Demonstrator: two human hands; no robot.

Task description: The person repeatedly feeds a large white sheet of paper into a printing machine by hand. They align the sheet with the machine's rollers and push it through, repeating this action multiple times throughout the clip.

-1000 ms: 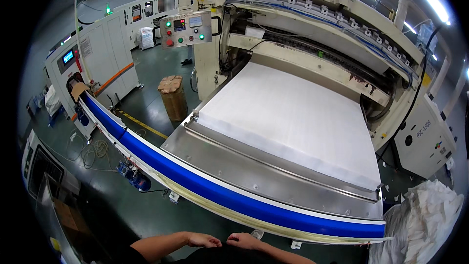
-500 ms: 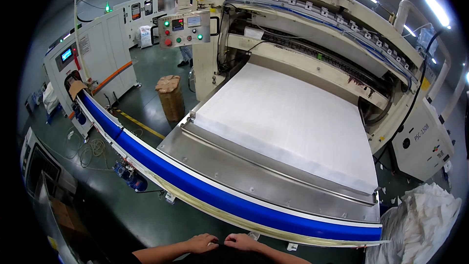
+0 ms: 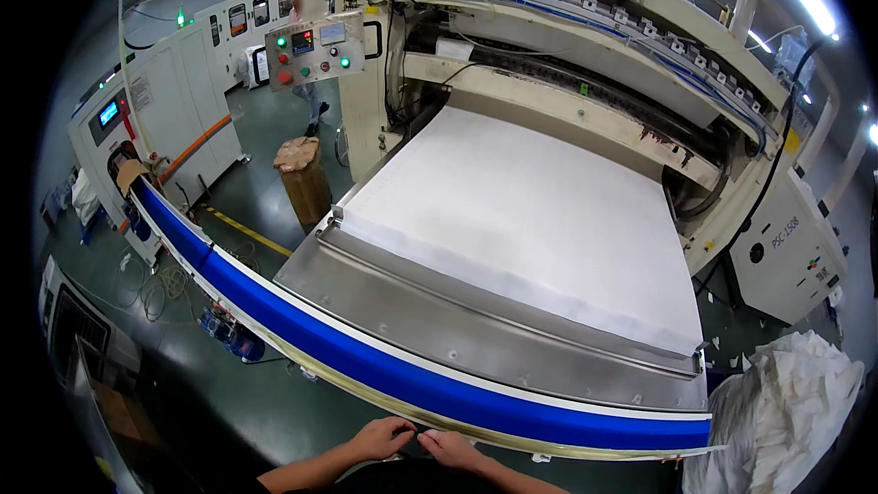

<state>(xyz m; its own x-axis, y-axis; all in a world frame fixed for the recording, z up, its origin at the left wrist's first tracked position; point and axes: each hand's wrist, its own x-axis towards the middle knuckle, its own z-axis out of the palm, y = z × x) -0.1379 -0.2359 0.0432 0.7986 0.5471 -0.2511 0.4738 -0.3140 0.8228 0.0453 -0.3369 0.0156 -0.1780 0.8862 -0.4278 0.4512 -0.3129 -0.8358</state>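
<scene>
At the lower edge, my left hand (image 3: 384, 439) hangs in front of the conveyor, its fingers loosely curled and closed. Close beside it is my right hand (image 3: 451, 451), also closed, with its fingertips near those of the left. Nothing shows in either hand, though the palms are hidden. Just beyond them runs a long conveyor with a blue belt (image 3: 393, 367). Behind the belt lies a steel plate (image 3: 439, 329), crossed by a metal bar (image 3: 494, 305). A wide white sheet or stack of sheets (image 3: 530, 220) lies flat past the bar, reaching back under a large cream machine (image 3: 585, 114).
A control panel (image 3: 315, 48) with lit buttons hangs at the machine's left. A brown wrapped block (image 3: 304, 185) stands on the floor. White cabinets (image 3: 151, 105) are at the far left, with a person (image 3: 315, 110) behind the panel. Crumpled white material (image 3: 777, 412) heaps at the right.
The view has shifted slightly, so the machine sits a little left and higher. My hands have come closer together. More of the person behind the panel shows.
</scene>
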